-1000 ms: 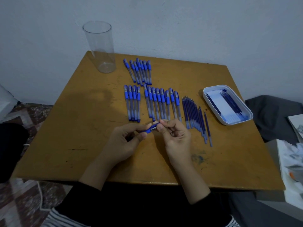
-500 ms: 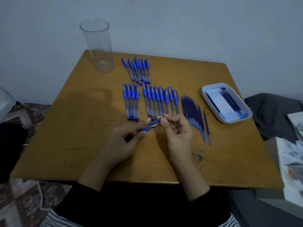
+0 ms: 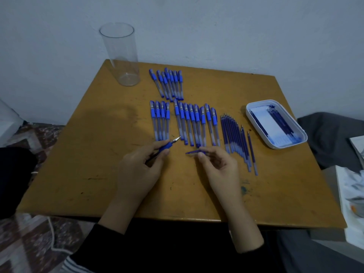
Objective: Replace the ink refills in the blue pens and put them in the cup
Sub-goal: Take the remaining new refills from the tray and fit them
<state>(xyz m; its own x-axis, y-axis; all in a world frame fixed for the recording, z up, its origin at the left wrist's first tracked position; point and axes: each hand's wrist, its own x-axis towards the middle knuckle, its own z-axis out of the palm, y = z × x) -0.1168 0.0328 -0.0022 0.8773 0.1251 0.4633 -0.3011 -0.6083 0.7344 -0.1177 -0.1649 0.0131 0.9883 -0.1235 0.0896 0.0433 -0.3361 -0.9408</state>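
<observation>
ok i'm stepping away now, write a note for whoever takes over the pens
Left hand grips one blue pen, metal tip bare. Right hand pinches a small blue piece, probably its cap, held apart from the pen.
Cup stands at the table's far left corner, no pens in it. Capped pens lie in rows mid-table, loose refills to their right, white tray beyond those with dark refills inside.
Done: this pen looks uncapped.
Left: swap its refill, close it, put it in the cup, then the other pens.
</observation>
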